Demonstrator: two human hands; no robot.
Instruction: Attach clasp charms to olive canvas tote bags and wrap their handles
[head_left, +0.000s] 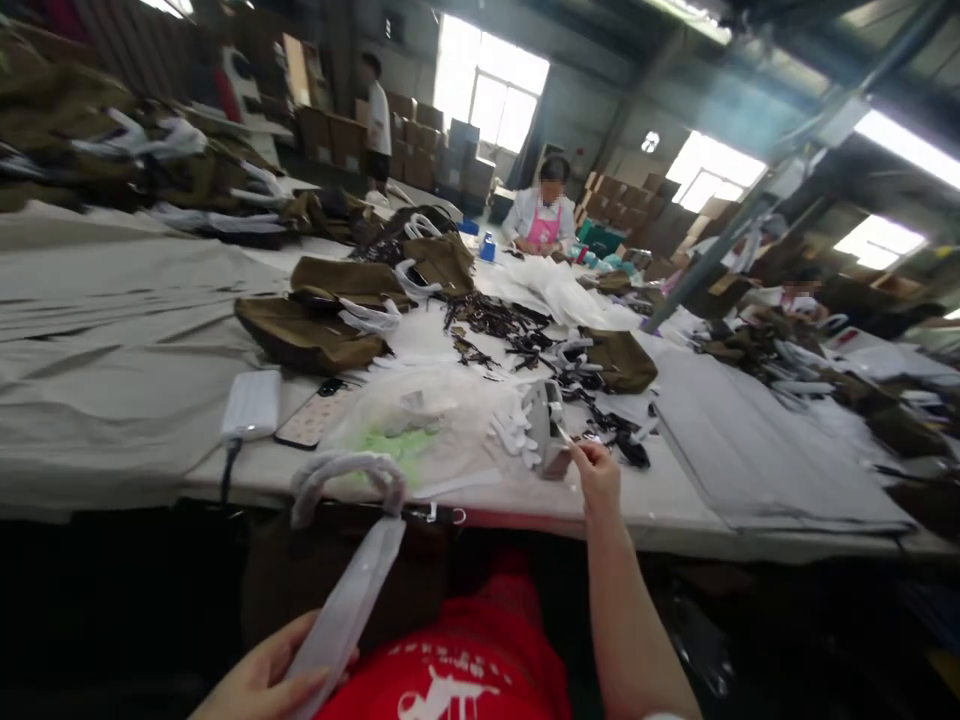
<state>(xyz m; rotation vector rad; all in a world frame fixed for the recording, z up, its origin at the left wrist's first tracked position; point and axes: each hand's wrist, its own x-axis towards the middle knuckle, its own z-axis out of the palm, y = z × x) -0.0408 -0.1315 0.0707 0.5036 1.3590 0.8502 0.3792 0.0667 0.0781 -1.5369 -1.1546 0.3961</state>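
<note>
Pale sheeting (112, 300) covers the far left, well out from my grip, with brown bags (315, 335) lying on the table beyond. Ahead of my left hand (274, 665), a white power bank (253, 403) and a patterned phone (311, 418) rest near the table edge. My left fingers are wrapped around a white-covered strap (349, 590), which slants away from me toward a wrapped loop (352, 465) at that edge. A light, steady hold seems best, so the covering neither slides nor creases. Between my hands and farther out lies clear plastic (450, 400). Small white tabs (514, 430) stick out just left of the grey dispenser (553, 455), which stands beside my right fingertips. My right hand (600, 485) pinches thumb and finger together on a thin pale strip (564, 436) there; I'd grip only its tip and draw it straight, guessing it is sticky. Right of that arm lie flat grey sheets (780, 440).
</note>
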